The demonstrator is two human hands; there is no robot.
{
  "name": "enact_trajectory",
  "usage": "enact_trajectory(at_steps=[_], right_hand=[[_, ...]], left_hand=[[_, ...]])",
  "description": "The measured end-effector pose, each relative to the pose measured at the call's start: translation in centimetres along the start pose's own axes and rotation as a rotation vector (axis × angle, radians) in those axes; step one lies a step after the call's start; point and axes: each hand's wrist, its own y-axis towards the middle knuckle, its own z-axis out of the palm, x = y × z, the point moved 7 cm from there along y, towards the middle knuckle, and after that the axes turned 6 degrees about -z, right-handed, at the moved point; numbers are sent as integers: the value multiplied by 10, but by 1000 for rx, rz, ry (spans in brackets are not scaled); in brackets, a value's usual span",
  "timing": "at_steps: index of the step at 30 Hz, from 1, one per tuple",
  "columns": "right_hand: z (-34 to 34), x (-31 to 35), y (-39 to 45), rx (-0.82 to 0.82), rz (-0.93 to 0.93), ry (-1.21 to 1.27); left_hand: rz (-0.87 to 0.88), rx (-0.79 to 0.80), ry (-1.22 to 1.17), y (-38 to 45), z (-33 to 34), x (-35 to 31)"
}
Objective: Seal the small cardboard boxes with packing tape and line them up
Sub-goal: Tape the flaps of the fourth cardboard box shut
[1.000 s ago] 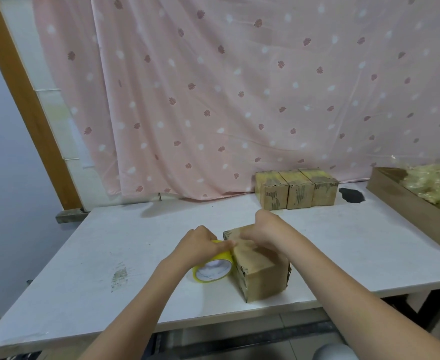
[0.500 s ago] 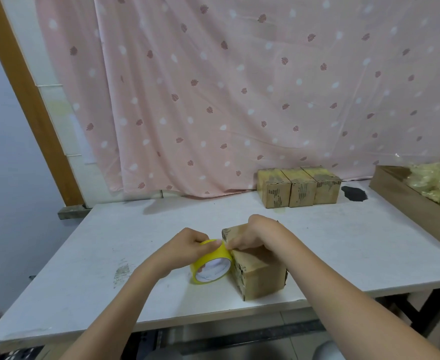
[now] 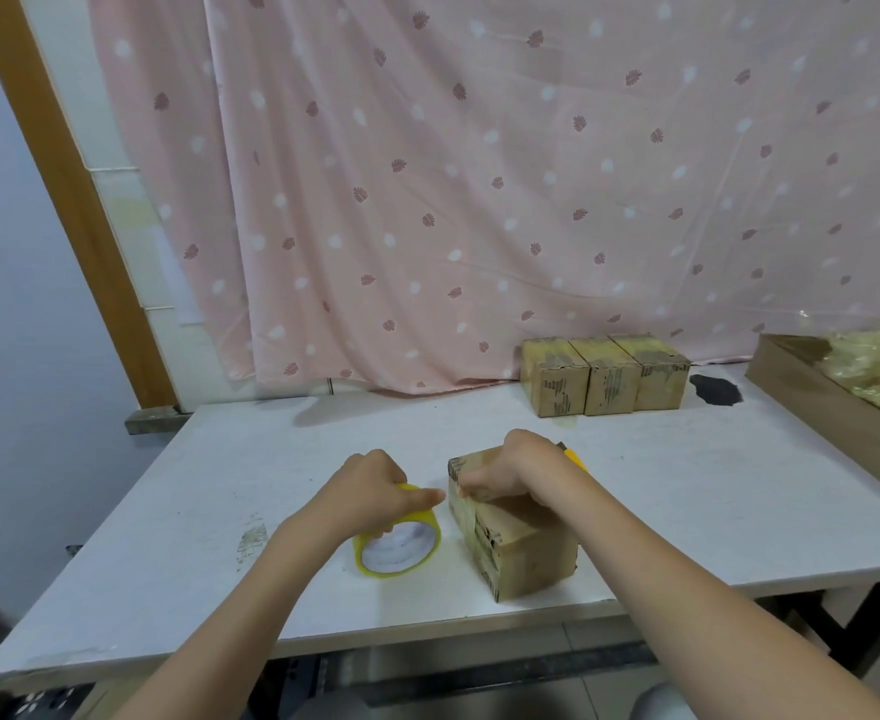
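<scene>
Our left hand grips one yellow tape roll; our right hand, fingers curled, presses one box. Three boxes line the table.

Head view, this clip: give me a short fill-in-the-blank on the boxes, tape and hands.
1. The left hand grips the roll of ____ packing tape.
2. The right hand rests on top of the near cardboard box, which stands to the ____ of the roll.
3. By the curtain, ____ small boxes stand side by side in a row.

Missing words: yellow; right; three
</scene>
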Motion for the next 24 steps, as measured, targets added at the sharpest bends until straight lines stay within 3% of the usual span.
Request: enact_trajectory(at_steps=[5,10,16,21,24], right_hand=[[1,-1,1,-21,13,21],[1,-5,0,-55,17,58],[2,-6,0,-79,9,71],[0,-11,-1,-88,15,102],[-2,-19,-1,-56,5,326]], left_hand=[[-54,-42,76,-2,1,6],[-124,29,182,-7,4,6],[-86,-53,215,-9,-4,-1],[-38,-7,126,-6,-3,1],[1,84,-81,-11,-2,4]])
